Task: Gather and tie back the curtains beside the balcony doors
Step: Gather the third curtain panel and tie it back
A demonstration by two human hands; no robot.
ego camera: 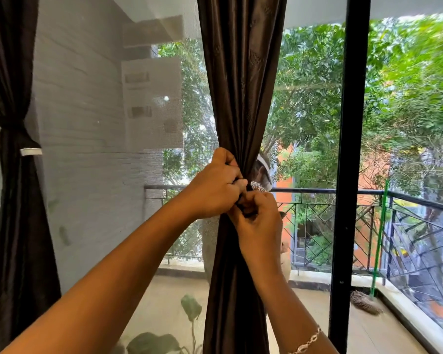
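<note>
A dark brown curtain (241,85) hangs in the middle of the view, gathered into a narrow waist at hand height. My left hand (215,185) grips the curtain's waist from the left, fingers curled into the fabric. Just below and to the right, my right hand (258,218) pinches a dark tie band (247,213) at the waist. A patterned end of the tie with a white tip (260,176) sticks out behind the curtain to the right. A second dark curtain (16,200) at the far left hangs tied back with its own band (8,122).
A mesh screen (100,149) fills the opening left of the middle curtain. A black door frame post (351,149) stands to the right. Beyond lie the balcony floor, a metal railing (343,191), a broom (366,304) and trees. Plant leaves (189,306) show low behind the screen.
</note>
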